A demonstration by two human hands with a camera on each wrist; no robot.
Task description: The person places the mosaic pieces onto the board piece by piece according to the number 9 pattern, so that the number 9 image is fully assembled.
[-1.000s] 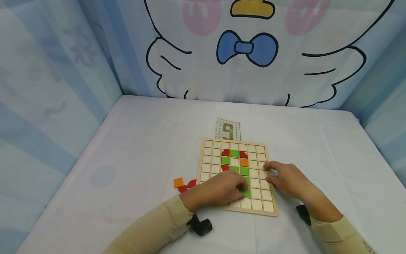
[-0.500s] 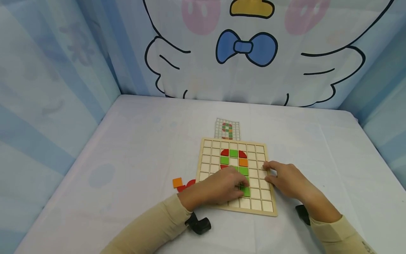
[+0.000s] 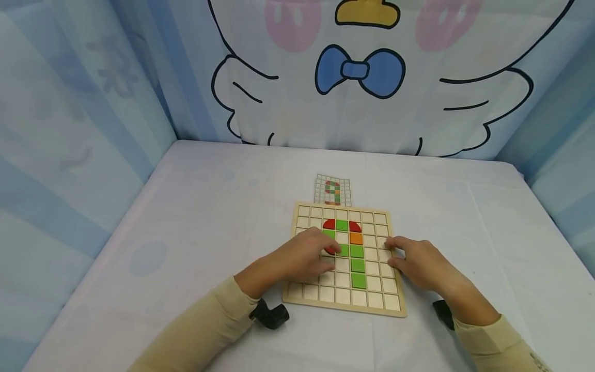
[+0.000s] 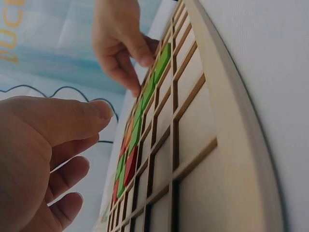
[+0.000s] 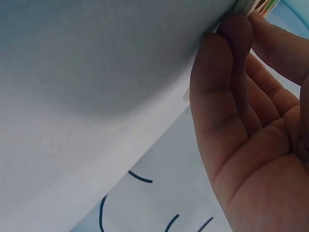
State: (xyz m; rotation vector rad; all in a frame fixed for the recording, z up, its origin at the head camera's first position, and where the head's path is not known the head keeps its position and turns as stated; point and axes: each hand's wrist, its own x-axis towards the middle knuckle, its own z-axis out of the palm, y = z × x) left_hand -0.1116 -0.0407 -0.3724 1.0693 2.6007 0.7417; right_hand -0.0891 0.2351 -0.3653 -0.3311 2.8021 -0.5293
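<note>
A wooden grid board point(image 3: 343, 309) lies on the table, with green squares point(image 3: 358, 280), an orange square point(image 3: 356, 238) and red round-cornered pieces point(image 3: 355, 227) set in its cells. My left hand point(image 3: 302, 254) hovers over the board's left part, thumb and fingers apart with nothing between them, as the left wrist view also shows. On the right side, my right hand point(image 3: 418, 260) holds the board's edge between thumb and fingers. In the right wrist view, the fingertips point(image 5: 236, 30) sit right at that edge.
Behind the board lies a pattern card point(image 3: 332, 190) with a small coloured grid, its lower part covered by the board. Black wrist devices point(image 3: 271, 314) hang under both forearms. Patterned cloth point(image 3: 358, 113) walls stand behind and beside the white table point(image 3: 209, 206).
My left hand has moved left, away from the lower green squares, which now show fully. It and its forearm now hide the loose orange and red pieces. The right hand has stayed at the edge.
</note>
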